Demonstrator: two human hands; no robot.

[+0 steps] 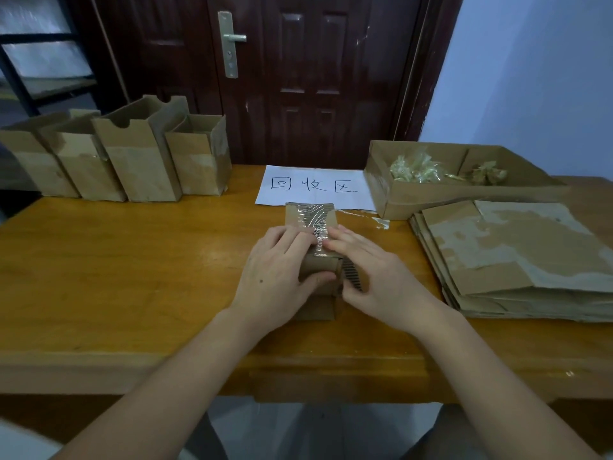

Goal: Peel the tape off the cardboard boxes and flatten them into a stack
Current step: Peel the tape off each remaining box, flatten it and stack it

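Both hands (275, 270) (381, 277) held the box (311, 215) on the worktop (132, 260), fingers (335, 240) pinching at wrinkled tape (320, 227); best peeled slowly, box steadied.

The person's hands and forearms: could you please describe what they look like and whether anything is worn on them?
Both forearms are bare right up to the bottom edge of the picture, with no sleeves in view. The left hand and the right hand wear no gloves, and no rings, watch or bracelet show. A small dark mark sits on the back of the left hand.
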